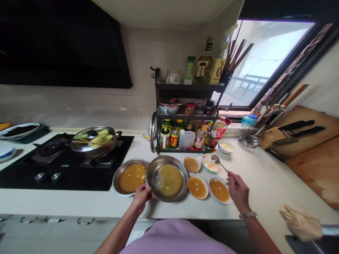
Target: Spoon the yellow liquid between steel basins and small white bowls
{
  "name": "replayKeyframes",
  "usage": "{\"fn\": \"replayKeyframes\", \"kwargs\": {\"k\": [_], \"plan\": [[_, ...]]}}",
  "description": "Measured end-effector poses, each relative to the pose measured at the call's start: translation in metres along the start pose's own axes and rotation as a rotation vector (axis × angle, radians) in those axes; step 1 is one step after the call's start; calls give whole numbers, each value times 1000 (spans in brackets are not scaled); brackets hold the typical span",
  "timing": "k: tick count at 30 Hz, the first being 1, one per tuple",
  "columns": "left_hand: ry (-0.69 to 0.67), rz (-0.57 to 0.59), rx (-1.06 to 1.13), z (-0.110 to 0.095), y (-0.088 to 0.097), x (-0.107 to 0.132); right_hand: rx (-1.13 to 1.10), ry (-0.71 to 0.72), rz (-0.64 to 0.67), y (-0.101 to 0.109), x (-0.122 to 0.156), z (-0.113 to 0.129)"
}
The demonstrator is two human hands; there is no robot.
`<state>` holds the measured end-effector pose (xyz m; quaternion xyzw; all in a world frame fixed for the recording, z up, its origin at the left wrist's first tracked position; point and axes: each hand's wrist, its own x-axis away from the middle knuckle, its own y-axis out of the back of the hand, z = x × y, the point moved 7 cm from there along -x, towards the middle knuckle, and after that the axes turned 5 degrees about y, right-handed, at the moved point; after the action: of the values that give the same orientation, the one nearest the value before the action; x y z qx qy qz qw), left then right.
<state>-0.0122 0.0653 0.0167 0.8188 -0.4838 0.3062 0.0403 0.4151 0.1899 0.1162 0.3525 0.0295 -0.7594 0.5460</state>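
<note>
My left hand (142, 197) grips the left rim of a steel bowl (149, 173) with thin yellowish soup in it. That bowl overlaps the edge of a second steel bowl (116, 180) of browner soup on the left. A spoon (215, 159) is pinched by its handle in my right hand (238, 190), its head over a green-rimmed dish (203, 165) with pale bits inside. Three small white bowls of brown soup sit close by: a rear bowl (186, 169), a front bowl (191, 197) and a right bowl (212, 195), the last just left of my right hand.
A lidded pan (90, 150) stands on the black stove (87, 183) at left. Behind the bowls is a black rack (185, 85) of bottles and jars. To the right are a knife block (270, 135), cutting boards (315, 165) and a beige cloth (300, 222).
</note>
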Motion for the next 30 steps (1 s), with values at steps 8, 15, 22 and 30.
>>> {"fn": "replayKeyframes", "kwargs": {"k": [8, 15, 22, 30], "plan": [[-3, -7, -6, -1, 0, 0, -246, -56, 95, -33, 24, 45], [5, -15, -18, -1, 0, 0, -364, -104, 389, -100, 72, 68], [-12, -3, -20, -2, -3, -3, -416, -355, 316, -114, 87, 45], [-5, 16, -2, -1, -3, -3, -630, -661, 109, -97, 73, 33]]}}
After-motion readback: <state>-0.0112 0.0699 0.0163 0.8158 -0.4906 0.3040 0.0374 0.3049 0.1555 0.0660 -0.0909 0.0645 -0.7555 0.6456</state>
